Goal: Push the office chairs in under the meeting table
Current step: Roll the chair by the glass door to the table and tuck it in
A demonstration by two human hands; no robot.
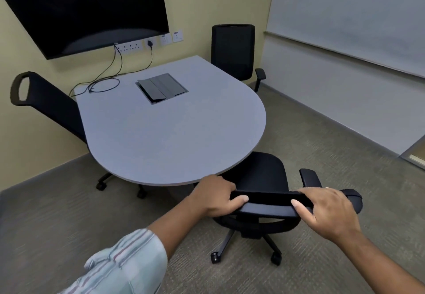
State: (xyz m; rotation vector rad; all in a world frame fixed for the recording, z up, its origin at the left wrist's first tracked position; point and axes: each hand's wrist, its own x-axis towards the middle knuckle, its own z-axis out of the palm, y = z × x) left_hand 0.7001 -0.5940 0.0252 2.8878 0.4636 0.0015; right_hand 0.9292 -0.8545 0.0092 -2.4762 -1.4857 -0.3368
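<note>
A grey meeting table (pixel 170 132) with a rounded near end fills the middle of the room. Right in front of me is a black office chair (pixel 262 176), its seat partly under the table's near right edge. My left hand (pixel 213 196) grips the left end of its backrest top. My right hand (pixel 326 211) grips the right end of the same top bar. A second black chair (pixel 50 105) leans at the table's left side, its seat hidden under the top. A third black chair (pixel 232 50) stands upright at the far right corner.
A black screen (pixel 87 8) hangs on the far wall above a row of sockets (pixel 128 46). Cables (pixel 103 84) lie coiled on the table's far left. A dark cable box lid (pixel 161 87) sits in the tabletop. A whiteboard (pixel 349 17) covers the right wall. Carpet surrounds the table.
</note>
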